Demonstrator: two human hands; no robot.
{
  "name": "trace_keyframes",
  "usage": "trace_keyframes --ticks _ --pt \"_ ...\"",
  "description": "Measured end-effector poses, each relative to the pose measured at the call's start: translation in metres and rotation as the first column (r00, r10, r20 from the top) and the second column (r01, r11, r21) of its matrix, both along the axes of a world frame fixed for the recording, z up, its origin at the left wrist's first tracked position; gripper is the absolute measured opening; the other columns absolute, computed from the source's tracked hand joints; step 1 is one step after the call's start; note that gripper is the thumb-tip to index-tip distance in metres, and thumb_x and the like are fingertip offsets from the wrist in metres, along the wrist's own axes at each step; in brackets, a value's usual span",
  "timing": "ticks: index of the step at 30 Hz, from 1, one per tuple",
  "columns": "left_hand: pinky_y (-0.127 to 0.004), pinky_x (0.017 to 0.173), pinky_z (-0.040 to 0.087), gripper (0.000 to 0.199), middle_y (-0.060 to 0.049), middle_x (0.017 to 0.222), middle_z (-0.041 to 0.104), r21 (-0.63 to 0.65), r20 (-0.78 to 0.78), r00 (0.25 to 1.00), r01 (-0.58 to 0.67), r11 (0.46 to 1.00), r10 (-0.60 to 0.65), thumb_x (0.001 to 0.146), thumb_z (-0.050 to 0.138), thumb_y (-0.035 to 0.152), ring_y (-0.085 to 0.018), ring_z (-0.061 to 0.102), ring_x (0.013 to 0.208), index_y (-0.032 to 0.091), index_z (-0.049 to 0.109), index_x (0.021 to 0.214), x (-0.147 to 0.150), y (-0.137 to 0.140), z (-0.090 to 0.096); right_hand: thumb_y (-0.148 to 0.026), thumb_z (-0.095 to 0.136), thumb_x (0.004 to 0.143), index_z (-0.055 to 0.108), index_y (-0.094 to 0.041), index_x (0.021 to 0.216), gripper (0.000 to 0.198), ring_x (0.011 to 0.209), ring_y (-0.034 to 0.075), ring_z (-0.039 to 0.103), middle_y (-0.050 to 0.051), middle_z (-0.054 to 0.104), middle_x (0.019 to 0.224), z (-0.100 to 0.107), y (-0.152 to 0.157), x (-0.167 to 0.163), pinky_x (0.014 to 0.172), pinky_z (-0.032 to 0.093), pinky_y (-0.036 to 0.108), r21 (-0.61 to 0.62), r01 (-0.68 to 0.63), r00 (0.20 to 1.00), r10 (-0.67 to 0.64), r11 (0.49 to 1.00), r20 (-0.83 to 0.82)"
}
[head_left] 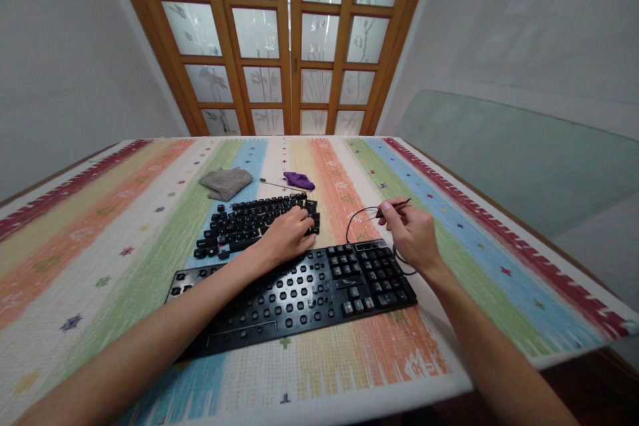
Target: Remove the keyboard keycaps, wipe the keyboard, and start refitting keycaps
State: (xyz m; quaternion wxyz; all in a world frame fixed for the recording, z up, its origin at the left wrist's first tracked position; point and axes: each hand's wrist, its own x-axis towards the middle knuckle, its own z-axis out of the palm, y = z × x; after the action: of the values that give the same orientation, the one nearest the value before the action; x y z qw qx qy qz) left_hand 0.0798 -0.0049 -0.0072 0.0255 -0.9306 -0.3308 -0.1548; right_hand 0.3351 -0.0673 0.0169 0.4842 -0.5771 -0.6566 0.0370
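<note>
A black keyboard (299, 293) lies at a slant on the table, many of its keycaps off and bare switch mounts showing. The right-hand blocks still carry their keys. Behind it, loose black keycaps (239, 223) are laid out in rows. My left hand (289, 233) rests over the right end of these rows, with curled fingers reaching down among the caps; what they pinch, if anything, is hidden. To the right of the keyboard, my right hand (412, 233) is raised and closed around a slim dark pointed tool (380, 214), its exact kind unclear.
Behind the keycaps lie a grey cloth (225, 183), a thin stick with a dark tip (279, 184) and a purple cloth (299, 180). The keyboard's black cable (351, 221) loops near my right hand. A striped tablecloth (150, 266) covers the table; wood-framed glass doors (294, 60) stand beyond.
</note>
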Motion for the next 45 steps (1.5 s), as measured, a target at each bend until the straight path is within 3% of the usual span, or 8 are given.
trace_keyframes --ticks 7,9,12,17,24,31,45 --pt "-0.044 0.089 0.049 0.026 -0.011 0.101 0.063 -0.077 0.136 0.99 0.03 0.997 -0.019 0.092 0.057 0.038 -0.027 0.056 0.096 0.016 0.062 0.104 -0.015 -0.056 0.005 -0.052 0.047 0.094 0.063 -0.018 0.078 0.041 0.055 0.019 0.062 0.007 0.067 0.065 -0.004 0.004 0.008 0.053 0.048 0.03 0.016 0.055 0.997 -0.055 0.998 -0.048" --pt "-0.049 0.097 0.046 0.048 -0.014 0.119 0.062 -0.15 0.138 0.99 0.031 0.988 -0.01 0.086 0.062 0.053 -0.03 0.054 0.109 0.016 0.059 0.117 -0.022 -0.073 0.002 -0.052 0.046 0.094 0.063 -0.017 0.081 0.041 0.056 0.02 0.062 0.006 0.067 0.066 -0.006 0.006 0.009 0.055 0.049 0.031 0.016 0.059 0.997 -0.058 0.998 -0.045" --pt "-0.055 0.11 0.035 0.09 -0.019 0.145 0.046 -0.247 0.072 0.997 0.008 0.969 0.01 0.075 0.061 0.073 -0.038 0.041 0.132 0.013 0.045 0.14 -0.032 -0.088 -0.003 -0.053 0.045 0.095 0.063 -0.017 0.084 0.042 0.061 0.021 0.065 0.007 0.068 0.069 -0.01 0.008 0.008 0.058 0.051 0.032 0.006 0.061 0.998 -0.061 0.998 -0.027" --pt "-0.055 0.115 0.028 0.116 -0.022 0.156 0.032 -0.362 -0.037 0.999 -0.035 0.931 0.023 0.062 0.064 0.082 -0.041 0.031 0.141 0.011 0.035 0.149 -0.047 -0.091 -0.004 -0.053 0.044 0.095 0.063 -0.016 0.088 0.042 0.066 0.022 0.067 0.008 0.07 0.072 -0.016 0.012 0.006 0.061 0.051 0.032 -0.003 0.054 0.999 -0.054 0.999 -0.005" --pt "-0.059 0.114 0.03 0.114 -0.022 0.153 0.036 -0.363 -0.001 1.0 -0.008 0.932 0.008 0.057 0.073 0.072 -0.043 0.035 0.139 0.014 0.037 0.148 -0.053 -0.09 -0.007 -0.051 0.046 0.094 0.068 -0.016 0.094 0.042 0.068 0.022 0.068 0.009 0.074 0.079 -0.022 0.017 0.005 0.061 0.051 0.031 -0.002 0.06 0.997 -0.06 0.998 0.057" --pt "-0.059 0.115 0.03 0.109 -0.022 0.152 0.037 -0.379 0.015 1.0 -0.014 0.925 0.021 0.057 0.076 0.062 -0.043 0.034 0.139 0.013 0.038 0.147 -0.053 -0.091 -0.008 -0.04 0.048 0.094 0.071 -0.017 0.106 0.034 0.086 0.023 0.07 0.011 0.075 0.105 -0.033 0.022 0.006 0.082 0.053 0.038 -0.048 -0.017 0.987 0.024 0.999 0.156" --pt "-0.057 0.117 0.028 0.108 -0.025 0.151 0.036 -0.406 0.04 0.998 -0.025 0.913 0.046 0.054 0.078 0.058 -0.043 0.034 0.138 0.007 0.039 0.141 -0.053 -0.092 -0.011 -0.035 0.043 0.097 0.069 -0.015 0.114 0.037 0.108 0.028 0.066 0.014 0.072 0.115 -0.041 0.023 0.005 0.096 0.05 0.048 -0.122 -0.124 0.948 0.154 0.985 0.279"
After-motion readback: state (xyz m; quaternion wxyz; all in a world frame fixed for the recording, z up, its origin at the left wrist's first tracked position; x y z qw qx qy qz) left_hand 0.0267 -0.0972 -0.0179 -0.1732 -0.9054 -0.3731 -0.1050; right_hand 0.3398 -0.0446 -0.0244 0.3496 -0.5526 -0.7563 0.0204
